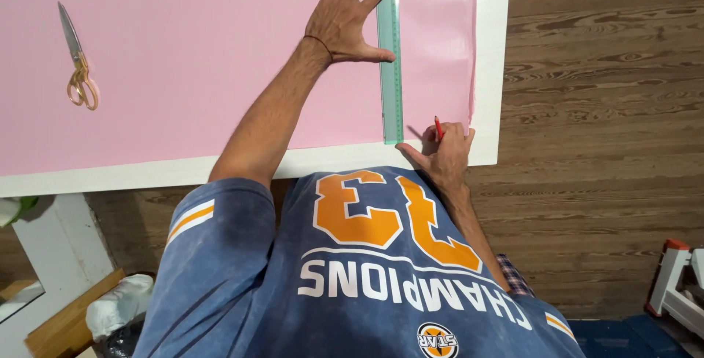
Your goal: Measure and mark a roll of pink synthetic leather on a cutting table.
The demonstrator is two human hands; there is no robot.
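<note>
The left hand (350, 17) lies flat with fingers spread wide on the pink sheet (183, 64), its fingertips and thumb pressing against the left edge of a long green ruler (391, 57); it grips nothing. The ruler runs from the far edge of the view to the sheet's near edge. Just right of the ruler's near end, the right hand (446, 154) is closed around a red pencil (438, 128), tip on the sheet. The sheet covers a white surface (490, 72). Gold-handled scissors (78, 61) lie far left on the sheet, well apart from both hands
</note>
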